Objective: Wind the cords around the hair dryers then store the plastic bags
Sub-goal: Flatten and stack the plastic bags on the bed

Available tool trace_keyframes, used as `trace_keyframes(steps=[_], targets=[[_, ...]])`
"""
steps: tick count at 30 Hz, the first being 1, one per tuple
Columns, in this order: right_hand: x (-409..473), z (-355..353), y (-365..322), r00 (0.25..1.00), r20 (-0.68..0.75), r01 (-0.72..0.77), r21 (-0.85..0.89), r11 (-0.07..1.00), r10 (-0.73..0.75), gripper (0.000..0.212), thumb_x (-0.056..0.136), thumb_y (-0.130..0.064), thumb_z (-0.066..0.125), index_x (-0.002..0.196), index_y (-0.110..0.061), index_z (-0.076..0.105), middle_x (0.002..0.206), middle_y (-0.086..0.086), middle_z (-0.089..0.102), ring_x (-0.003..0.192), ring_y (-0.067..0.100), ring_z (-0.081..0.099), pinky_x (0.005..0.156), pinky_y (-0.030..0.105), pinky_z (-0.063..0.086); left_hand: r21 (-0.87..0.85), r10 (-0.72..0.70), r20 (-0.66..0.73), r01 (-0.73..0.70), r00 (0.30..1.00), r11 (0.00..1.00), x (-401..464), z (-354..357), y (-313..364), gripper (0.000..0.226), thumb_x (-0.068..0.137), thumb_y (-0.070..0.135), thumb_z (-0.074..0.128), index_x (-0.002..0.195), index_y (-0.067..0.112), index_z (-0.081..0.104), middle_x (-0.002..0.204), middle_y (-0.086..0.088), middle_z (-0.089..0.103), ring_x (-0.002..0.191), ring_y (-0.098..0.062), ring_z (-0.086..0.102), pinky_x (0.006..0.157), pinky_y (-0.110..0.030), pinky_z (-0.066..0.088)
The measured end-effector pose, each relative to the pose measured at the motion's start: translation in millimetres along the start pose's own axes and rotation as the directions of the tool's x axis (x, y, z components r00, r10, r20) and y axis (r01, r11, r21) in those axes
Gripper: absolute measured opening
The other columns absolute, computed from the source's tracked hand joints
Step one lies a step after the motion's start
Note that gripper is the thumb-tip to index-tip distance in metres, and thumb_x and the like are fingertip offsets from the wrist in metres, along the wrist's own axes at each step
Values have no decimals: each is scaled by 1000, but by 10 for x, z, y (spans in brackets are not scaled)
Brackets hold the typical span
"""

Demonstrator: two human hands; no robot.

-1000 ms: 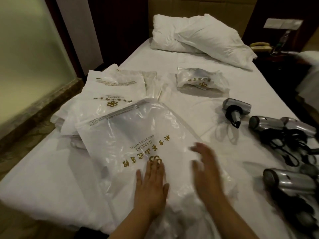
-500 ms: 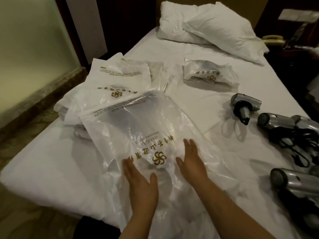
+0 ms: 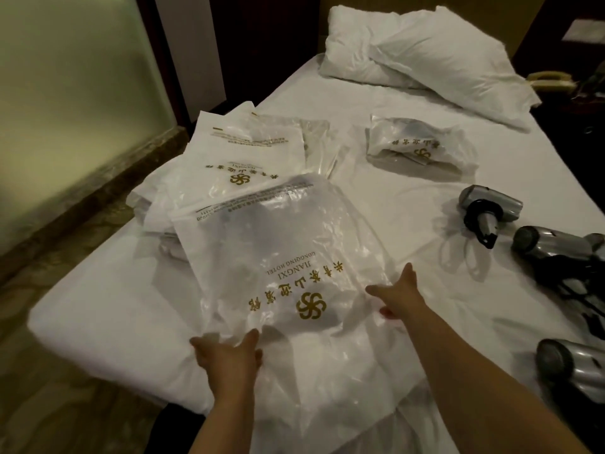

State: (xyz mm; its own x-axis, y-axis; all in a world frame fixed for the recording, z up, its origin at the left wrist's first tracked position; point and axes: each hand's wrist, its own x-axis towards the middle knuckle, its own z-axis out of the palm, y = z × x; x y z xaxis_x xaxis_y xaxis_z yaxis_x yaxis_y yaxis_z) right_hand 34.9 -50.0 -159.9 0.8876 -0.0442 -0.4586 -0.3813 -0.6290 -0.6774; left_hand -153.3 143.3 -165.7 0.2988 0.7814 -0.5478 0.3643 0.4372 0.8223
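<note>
Looking at where I'm at, I'd say roughly the middle of the job. My left hand [image 3: 227,357] pinches the near edge of the big plastic bag [image 3: 281,257], thumb on top and the fingers seemingly tucked under the film. My right hand [image 3: 397,298] lies on the bag's right edge with fingers out fairly straight, though I can't tell if the fingertips are catching any plastic. That bag lies flat on the bed [image 3: 376,198], logo up, overlapping the stack of bags [image 3: 242,155] further back on the left.

Done so far, as far as I can judge: one packed bag [image 3: 419,145] sits near the pillows [image 3: 422,57], and the closest hair dryer [image 3: 487,208] looks like its cord is wound on the handle.

Still left: the dryers at the right edge [image 3: 563,250] have loose black cord tangled around them, so winding isn't finished, and the bags aren't stored yet.
</note>
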Motion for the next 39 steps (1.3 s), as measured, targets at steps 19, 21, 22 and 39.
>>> trace_keyframes(steps=[19,21,22,39], targets=[[-464,-623,-766,912,410,-83,144,986,17,20,90,-25,61,100,-9,55,78,9,54,62,19,51,66,39,52,-16,-252,517,304,818,953,-15,-651,991,26,97,16,47,120,4,41,87,-35,63,63,-43,67,59,-47,56],[-530,-683,-867,907,422,-64,162,985,-11,17,92,-26,58,99,-10,54,82,9,58,67,22,57,69,42,49,-54,-208,525,276,825,960,-19,-640,1148,26,97,16,47,120,6,45,99,-29,61,79,-43,64,80,-51,52],[-568,-692,-905,907,421,-56,193,980,-31,15,93,-25,57,98,-11,54,84,9,60,71,24,60,71,43,47,-109,-166,512,255,843,961,-19,-612,1237,25,96,15,48,120,8,47,102,-25,59,84,-41,61,86,-51,47],[-956,51,287,990,140,-138,973,184,4,45,68,15,40,106,0,59,99,19,63,86,32,63,64,34,59,-539,-132,397,347,908,767,194,-452,156,41,56,-6,47,96,1,57,87,-17,67,84,-31,59,70,-40,57]])
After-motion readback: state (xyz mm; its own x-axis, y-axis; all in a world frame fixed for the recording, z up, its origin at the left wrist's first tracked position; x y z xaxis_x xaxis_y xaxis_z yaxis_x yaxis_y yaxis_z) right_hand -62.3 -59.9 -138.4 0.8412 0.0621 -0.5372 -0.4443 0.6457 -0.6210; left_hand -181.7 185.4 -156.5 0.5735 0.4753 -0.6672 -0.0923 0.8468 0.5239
